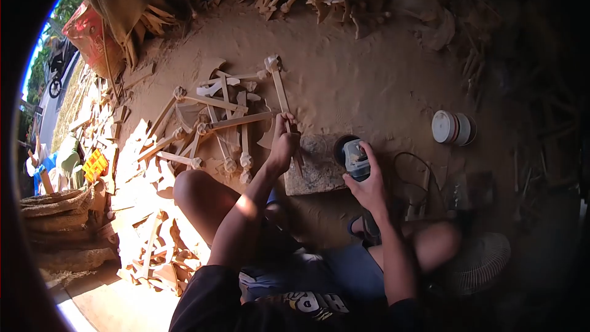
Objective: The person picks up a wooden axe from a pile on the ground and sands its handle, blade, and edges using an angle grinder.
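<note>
One wooden stick (281,93) in left hand (285,141), grinder (355,155) in right hand (369,185), unclear lettering (307,300)

Lighting v. uneven, high contrast. Strong daylight enters from L of the block (319,175); wood scraps (152,243) lower L of it are blown out nr white, detail mostly lost. Small hot spot on left forearm (248,208), nr block's L side. Dirt floor (362,74) above block sits in soft brown shade, OK to read. Power tool (355,160) at block's R: dim, slightly soft. Further R, light drops fast: fan (485,264) murky, beyond it almost black. Wide lens bends edges; dark curved border w/ blue fringe far L of block.
</note>
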Tool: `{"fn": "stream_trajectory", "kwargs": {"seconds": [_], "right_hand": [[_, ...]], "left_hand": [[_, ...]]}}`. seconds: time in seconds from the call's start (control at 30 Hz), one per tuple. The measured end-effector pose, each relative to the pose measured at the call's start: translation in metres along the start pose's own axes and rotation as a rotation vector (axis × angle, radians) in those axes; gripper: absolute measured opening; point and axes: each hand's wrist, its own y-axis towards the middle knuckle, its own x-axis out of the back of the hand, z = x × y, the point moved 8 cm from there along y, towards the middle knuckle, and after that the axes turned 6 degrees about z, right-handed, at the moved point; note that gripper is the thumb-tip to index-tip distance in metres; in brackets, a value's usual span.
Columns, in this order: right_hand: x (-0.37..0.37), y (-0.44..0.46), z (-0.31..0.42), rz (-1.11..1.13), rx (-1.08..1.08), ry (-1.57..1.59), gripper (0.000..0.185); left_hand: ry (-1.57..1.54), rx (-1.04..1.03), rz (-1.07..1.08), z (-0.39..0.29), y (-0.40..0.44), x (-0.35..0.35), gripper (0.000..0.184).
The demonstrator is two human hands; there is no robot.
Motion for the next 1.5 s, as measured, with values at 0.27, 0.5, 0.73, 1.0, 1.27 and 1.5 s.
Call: {"fn": "stream_trajectory", "kwargs": {"seconds": [0.27,0.5,0.73,1.0,1.27,1.5], "right_hand": [[-0.053,0.009,-0.002,0.146,-0.076,-0.174,0.087],[-0.068,0.013,0.005,0.223,-0.160,-0.225,0.086],[-0.071,0.015,0.004,0.170,-0.136,-0.270,0.087],[-0.074,0.017,0.006,0.206,-0.179,-0.253,0.088],[-0.081,0.029,0.002,0.165,-0.114,-0.290,0.087],[-0.090,0.054,-0.005,0.235,-0.230,-0.324,0.088]], "left_hand": [[0.175,0.030,-0.070,0.003,0.003,0.007,0.041],[0.063,0.111,-0.072,0.004,0.013,0.010,0.034],[0.086,0.071,-0.112,0.005,0.016,0.016,0.034],[-0.022,0.116,-0.133,0.007,0.015,0.019,0.037],[0.017,0.105,-0.081,0.010,0.013,0.020,0.037],[0.129,0.002,-0.039,0.021,0.018,0.036,0.037]]}}
